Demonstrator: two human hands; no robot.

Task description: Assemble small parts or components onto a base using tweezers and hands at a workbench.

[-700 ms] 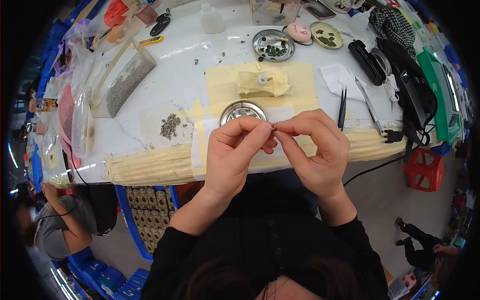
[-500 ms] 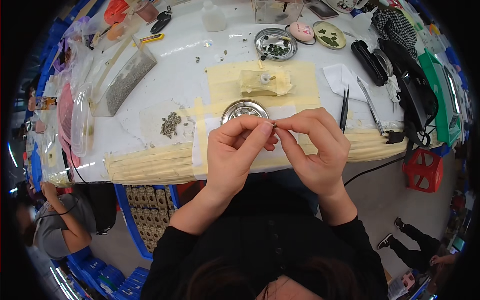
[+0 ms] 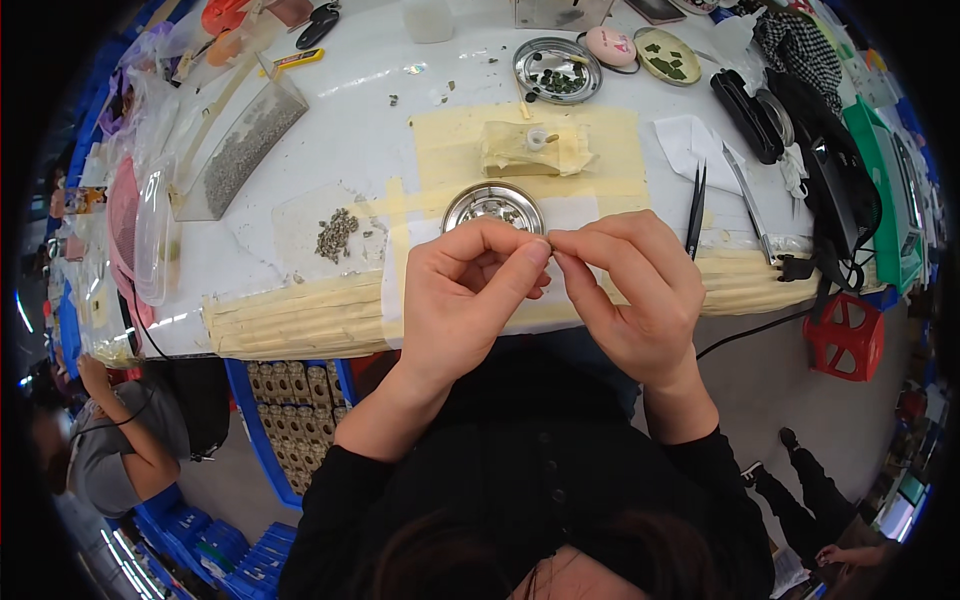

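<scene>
My left hand (image 3: 455, 305) and my right hand (image 3: 640, 295) meet above the table's near edge, just in front of a round metal dish (image 3: 449, 212). Thumb and forefinger of each hand are pinched together, tip to tip. Between them sits a tiny dark part, almost wholly covered by the fingertips; its kind is too small to make out. Small shiny bits lie in the dish, partly hidden behind my left hand. Left of the dish rests a small pile of grey metal-looking pieces (image 3: 337, 235). Black tweezers (image 3: 696, 215) lie to the right of my right hand.
Beyond the dish stands a tape-wrapped block (image 3: 505, 150). Farther back are a metal dish (image 3: 519, 70) of dark green pieces and a utility knife (image 3: 300, 60). A clear box of grey bits (image 3: 245, 150) stands left. A metal tool (image 3: 750, 200) lies right. Another person's arm (image 3: 145, 450) shows lower left.
The table's things sit slightly higher in the picture. My hands stay pinched together; the tiny part between them shows less than before. At lower right, another person's legs have shifted left.
</scene>
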